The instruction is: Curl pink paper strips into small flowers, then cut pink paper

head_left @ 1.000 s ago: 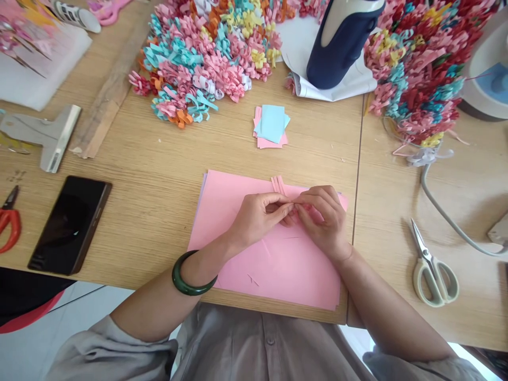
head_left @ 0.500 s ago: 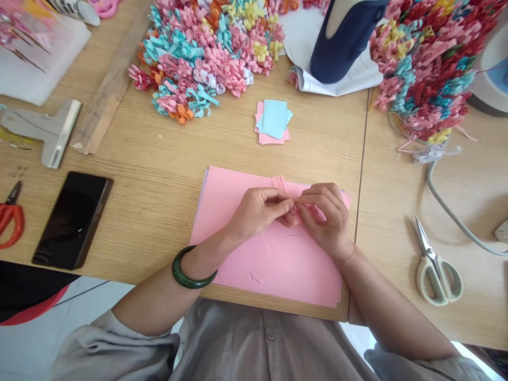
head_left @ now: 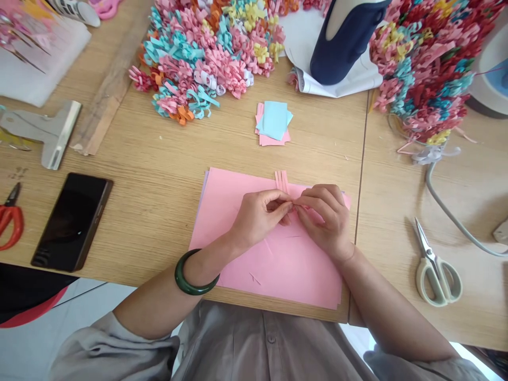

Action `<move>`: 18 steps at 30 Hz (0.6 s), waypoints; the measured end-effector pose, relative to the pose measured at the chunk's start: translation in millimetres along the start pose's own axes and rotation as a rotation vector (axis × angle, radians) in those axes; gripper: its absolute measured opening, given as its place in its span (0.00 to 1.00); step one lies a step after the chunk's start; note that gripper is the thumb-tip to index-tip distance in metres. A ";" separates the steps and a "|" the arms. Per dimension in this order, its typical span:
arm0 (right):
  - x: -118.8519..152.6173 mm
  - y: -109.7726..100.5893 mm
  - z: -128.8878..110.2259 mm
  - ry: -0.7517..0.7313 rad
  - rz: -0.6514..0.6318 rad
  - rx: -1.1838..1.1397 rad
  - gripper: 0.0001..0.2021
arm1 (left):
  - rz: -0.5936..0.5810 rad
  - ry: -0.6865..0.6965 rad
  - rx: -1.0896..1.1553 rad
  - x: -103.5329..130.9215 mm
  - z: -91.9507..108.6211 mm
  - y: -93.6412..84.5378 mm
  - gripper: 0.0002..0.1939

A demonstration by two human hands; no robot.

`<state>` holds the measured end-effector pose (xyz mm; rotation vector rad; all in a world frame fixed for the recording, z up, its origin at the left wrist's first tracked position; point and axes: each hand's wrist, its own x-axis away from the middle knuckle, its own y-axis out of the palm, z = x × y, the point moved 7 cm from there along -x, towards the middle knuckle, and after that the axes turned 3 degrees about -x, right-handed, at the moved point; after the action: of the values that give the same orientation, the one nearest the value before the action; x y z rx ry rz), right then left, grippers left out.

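Note:
Over a stack of pink paper sheets [head_left: 278, 270], my left hand [head_left: 262, 214] and my right hand [head_left: 325, 217] meet fingertip to fingertip. Both are closed in a pinch on a small piece of pink paper [head_left: 281, 181]. Its upper end, slit into narrow strips, sticks out beyond my left fingers; the rest is mostly covered by my fingers. A few thin pink offcuts [head_left: 255, 279] lie on the top sheet. Just beyond the sheets is a small pile of blue and pink paper squares [head_left: 274, 120].
Curled paper flowers [head_left: 214, 53] are heaped at the back, with more [head_left: 428, 79] at the right. A dark blue device [head_left: 341, 53] stands between them. Cream-handled scissors [head_left: 438, 275] lie right; a phone [head_left: 73, 219], red-handled scissors [head_left: 11, 217] and a metal clip [head_left: 55, 132] lie left.
The slit end of the pink paper piece now shows more, standing further out above my left fingers. My left hand has shifted slightly; my right hand has hardly moved.

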<state>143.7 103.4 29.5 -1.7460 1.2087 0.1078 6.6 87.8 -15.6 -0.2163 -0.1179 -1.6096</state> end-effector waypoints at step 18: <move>3.8 5.5 1.1 -0.020 0.018 0.091 0.11 | -0.118 -0.186 0.138 1.1 -5.4 4.3 0.14</move>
<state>141.9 101.5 23.3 -1.6516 1.1962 0.0795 10.5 85.5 -20.9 -0.2559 -0.3905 -1.6886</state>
